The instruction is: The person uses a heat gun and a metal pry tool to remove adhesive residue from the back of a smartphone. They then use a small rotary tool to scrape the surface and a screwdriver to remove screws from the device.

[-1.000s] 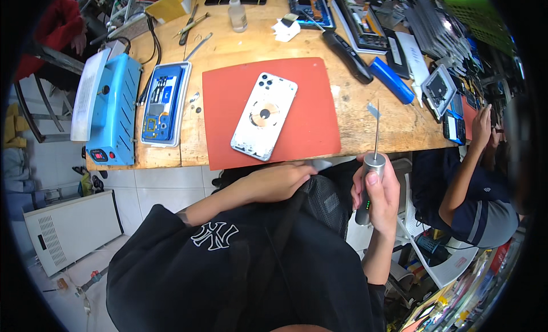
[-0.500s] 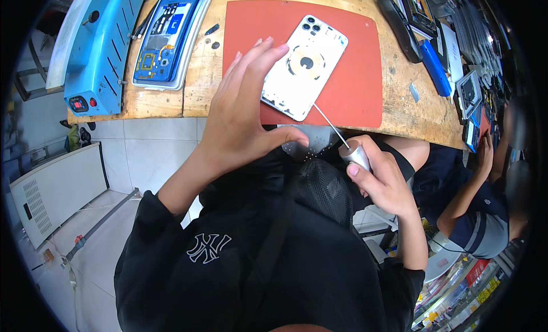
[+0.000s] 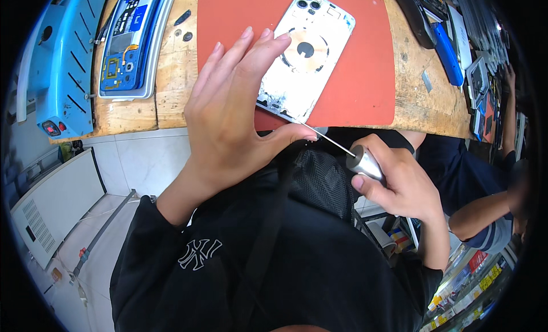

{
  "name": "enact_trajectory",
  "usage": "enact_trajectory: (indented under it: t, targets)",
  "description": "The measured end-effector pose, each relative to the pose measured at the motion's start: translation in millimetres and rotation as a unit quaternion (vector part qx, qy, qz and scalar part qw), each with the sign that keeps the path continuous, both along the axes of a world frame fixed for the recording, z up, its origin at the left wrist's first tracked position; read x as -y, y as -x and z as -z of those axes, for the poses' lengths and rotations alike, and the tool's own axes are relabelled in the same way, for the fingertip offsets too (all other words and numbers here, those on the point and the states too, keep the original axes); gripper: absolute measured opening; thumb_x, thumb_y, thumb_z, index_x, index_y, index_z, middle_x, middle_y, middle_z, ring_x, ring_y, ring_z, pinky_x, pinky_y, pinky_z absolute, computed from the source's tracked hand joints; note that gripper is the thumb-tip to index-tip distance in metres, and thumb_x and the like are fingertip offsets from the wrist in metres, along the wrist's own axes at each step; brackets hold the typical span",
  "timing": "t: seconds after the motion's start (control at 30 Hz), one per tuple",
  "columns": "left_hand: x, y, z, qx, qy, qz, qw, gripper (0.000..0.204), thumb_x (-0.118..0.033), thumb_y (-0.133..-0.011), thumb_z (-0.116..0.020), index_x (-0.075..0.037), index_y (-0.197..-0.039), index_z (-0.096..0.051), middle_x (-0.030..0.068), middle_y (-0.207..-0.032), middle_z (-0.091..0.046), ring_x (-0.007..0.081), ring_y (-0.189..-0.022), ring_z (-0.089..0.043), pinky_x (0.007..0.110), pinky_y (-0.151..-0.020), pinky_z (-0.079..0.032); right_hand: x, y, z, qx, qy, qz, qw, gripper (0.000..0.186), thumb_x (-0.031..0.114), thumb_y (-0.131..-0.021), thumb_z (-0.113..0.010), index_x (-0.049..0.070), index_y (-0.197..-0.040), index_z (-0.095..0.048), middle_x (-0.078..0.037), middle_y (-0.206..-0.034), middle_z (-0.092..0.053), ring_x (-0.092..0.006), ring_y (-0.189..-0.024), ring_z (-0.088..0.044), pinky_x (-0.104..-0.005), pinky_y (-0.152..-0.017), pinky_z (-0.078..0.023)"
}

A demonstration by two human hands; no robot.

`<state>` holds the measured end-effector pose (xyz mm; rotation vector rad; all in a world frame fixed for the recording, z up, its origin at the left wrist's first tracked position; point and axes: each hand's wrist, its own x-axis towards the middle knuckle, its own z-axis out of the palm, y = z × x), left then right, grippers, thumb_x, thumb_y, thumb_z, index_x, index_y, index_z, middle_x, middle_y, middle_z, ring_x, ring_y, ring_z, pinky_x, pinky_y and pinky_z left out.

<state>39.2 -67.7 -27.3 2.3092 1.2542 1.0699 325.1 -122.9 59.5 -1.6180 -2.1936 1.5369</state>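
A smartphone lies tilted on an orange-red mat, its white back facing up. The back shows a camera cluster, a tan ring with a dark centre, and chipped dark patches along the lower end. My left hand reaches over the phone's left edge, fingers stretched out and thumb apart near the lower end. In my right hand is a thin metal rod tool with a thick silver handle. Its rod points up and left to the phone's lower edge; whether the tip touches cannot be made out.
A blue machine and a disassembled blue phone in a white tray stand on the left of the wooden bench. A blue-handled tool, phone parts and a co-worker's arm are at the right.
The view has shifted closer to the bench. My left thumb is now nearer the tool's rod, and the rod's tip has moved left along the phone's lower edge.
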Motion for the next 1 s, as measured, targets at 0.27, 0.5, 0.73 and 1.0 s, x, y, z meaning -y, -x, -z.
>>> enact_trajectory:
  t: [0.27,0.5,0.73,1.0]
  targets:
    - [0,1,0,-0.007,0.004,0.006,1.000,0.112,-0.055,-0.064,-0.099,-0.003,-0.152,-0.053,0.0183,-0.150,-0.066,0.0416,-0.146,-0.057,0.060,-0.121,-0.039,0,6,-9,0.023,0.049,0.022,0.998,0.033,0.030,-0.102,-0.071,0.004,-0.121,-0.059,-0.022,-0.082,-0.071,-0.0450,-0.078,-0.073,-0.0484,-0.068,-0.055]
    - [-1,2,-4,-0.030,0.019,0.012,0.999,0.112,-0.054,-0.062,-0.100,-0.002,-0.151,-0.054,0.0192,-0.151,-0.065,0.0413,-0.147,-0.055,0.058,-0.124,-0.037,-2,8,-15,0.065,0.069,0.019,0.995,0.036,0.032,-0.102,-0.072,0.006,-0.122,-0.058,-0.021,-0.081,-0.071,-0.0448,-0.076,-0.073,-0.0501,-0.066,-0.055]
    - [1,2,-6,-0.029,0.047,0.013,0.998,0.114,-0.053,-0.061,-0.102,0.001,-0.149,-0.054,0.0253,-0.148,-0.065,0.0435,-0.148,-0.054,0.056,-0.126,-0.034,-12,1,-11,0.057,0.049,-0.019,0.997,0.041,0.032,-0.100,-0.073,0.005,-0.126,-0.056,-0.021,-0.077,-0.069,-0.0459,-0.071,-0.072,-0.0512,-0.064,-0.056]
    - [0,1,-10,-0.043,0.052,0.000,0.998,0.110,-0.052,-0.060,-0.102,0.001,-0.146,-0.058,0.0244,-0.149,-0.065,0.0428,-0.147,-0.056,0.056,-0.124,-0.036,-4,1,-4,0.051,0.066,0.004,0.997,0.040,0.029,-0.101,-0.072,0.005,-0.128,-0.055,-0.022,-0.077,-0.069,-0.0466,-0.072,-0.072,-0.0521,-0.064,-0.056]
